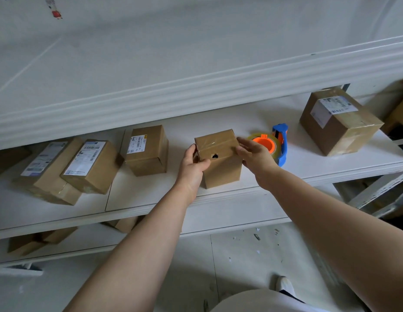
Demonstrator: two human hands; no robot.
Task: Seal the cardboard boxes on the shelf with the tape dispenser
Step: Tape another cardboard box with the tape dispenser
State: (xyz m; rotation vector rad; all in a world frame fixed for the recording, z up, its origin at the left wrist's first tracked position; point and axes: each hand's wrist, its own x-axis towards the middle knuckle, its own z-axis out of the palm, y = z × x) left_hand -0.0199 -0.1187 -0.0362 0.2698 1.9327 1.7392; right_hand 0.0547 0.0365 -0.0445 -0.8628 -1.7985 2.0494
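Small upright box [220, 170] sits near the front edge of the shelf [151, 190], top looks already taped. Left grip [192, 164] is curled round its left side, right grip [252, 154] lays fairly straight fingers on the top right corner. Tape dispenser [272, 144] lies just right of the box, behind the right grip, so that one's nearer.

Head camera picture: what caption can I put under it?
Left hand grips and right hand touches a taped cardboard box on the shelf, tape dispenser beside it.
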